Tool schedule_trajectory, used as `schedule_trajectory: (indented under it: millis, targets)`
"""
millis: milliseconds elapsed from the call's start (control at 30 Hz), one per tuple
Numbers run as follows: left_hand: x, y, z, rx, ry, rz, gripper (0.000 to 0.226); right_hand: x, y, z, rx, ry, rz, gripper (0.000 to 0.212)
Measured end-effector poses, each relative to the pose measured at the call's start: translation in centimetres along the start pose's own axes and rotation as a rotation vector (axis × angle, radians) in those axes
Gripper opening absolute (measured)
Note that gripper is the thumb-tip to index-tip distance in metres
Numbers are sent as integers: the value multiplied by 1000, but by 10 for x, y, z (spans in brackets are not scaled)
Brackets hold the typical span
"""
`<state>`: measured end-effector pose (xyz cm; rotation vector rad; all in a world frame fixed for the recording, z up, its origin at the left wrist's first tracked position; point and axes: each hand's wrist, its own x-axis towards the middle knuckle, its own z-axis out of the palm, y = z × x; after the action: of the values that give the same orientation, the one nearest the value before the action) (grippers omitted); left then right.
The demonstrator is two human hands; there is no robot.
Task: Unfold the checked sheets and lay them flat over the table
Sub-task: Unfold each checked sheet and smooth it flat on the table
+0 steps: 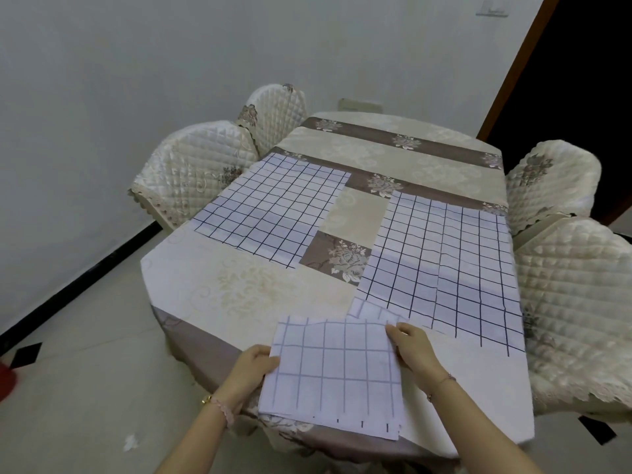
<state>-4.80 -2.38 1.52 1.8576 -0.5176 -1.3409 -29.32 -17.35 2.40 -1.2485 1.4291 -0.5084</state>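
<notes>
Hands were on the job at the near edge of the tabletop (239,285), both gripping one folded checked sheet (333,374) that hung partly over that edge. And the left hand (254,366) had its side of the fabric, fingers (270,362) closed on the left border with the thumb on top; the right hand (412,347) pinched the upper right corner, fingers (393,331) curled tight around the cloth. That sheet was still doubled over, its layers showing as stacked edges along the bottom, pale grid lines facing up. Further out, two more checked sheets already lay open and flat: the left spread sheet (270,206) sat toward the far left side of the tabletop, the right spread sheet (444,268) covered the right side and ran close to the right edge. Between them a strip of the floral tablecloth (386,155) showed, cream with brown flowered bands. A small folded corner of checked fabric peeked out just beyond the held sheet, touching the right spread sheet; whose corner it was could not be told. Quilted chair covers (191,172) ringed the tabletop on both sides, and bracelets circled both wrists.
</notes>
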Motion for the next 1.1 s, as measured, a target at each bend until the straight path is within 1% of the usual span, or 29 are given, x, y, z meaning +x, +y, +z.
schedule_trajectory:
  millis: [67,133,167,200,233,300,333,367,400,433,500,567,733,767,833,933,1000,1033,1100]
  targets:
    - [-7,-5,0,41,14,-13,13,1,0,-1,1,-10,-1,36]
    - [-14,-8,-1,62,-18,-49,10,-2,-3,-3,-15,-6,-19,33]
    - [-18,-9,-1,58,-45,-67,9,-6,-7,-4,-43,3,-36,25]
    - [-22,-9,0,57,-62,-76,8,-12,-11,-5,-96,14,-56,12]
    - [-26,-7,0,59,-59,-66,8,-18,-13,-6,-186,34,-79,11]
    - [-33,1,1,37,-2,1,7,-33,-18,-6,-408,138,-212,33]
    - [-36,7,2,-4,26,39,7,-45,-24,-4,-465,190,-310,37]
    - [-40,15,4,-56,40,75,8,-58,-32,1,-462,200,-400,36]
    - [-45,23,7,-109,43,107,9,-71,-39,7,-412,142,-441,33]
    - [-49,31,11,-162,44,133,10,-84,-45,15,-332,28,-439,30]
    - [-56,45,20,-241,51,171,13,-104,-53,35,-191,-231,-363,32]
    - [-59,56,28,-288,56,200,17,-115,-54,52,-161,-329,-373,40]
    - [-58,66,38,-343,108,240,31,-119,-60,61,-9,-358,-324,52]
    - [-58,66,39,-346,110,239,29,-118,-61,59,-8,-359,-334,53]
    - [-57,67,40,-352,104,247,18,-117,-61,57,-27,-371,-354,56]
    - [-58,70,41,-376,91,262,16,-115,-60,57,-37,-393,-351,60]
    - [-58,71,40,-401,98,256,16,-113,-59,60,-41,-377,-352,57]
    - [-58,72,40,-420,100,257,15,-112,-58,62,-30,-358,-356,52]
    - [-57,73,39,-462,80,258,10,-108,-58,64,19,-314,-373,34]
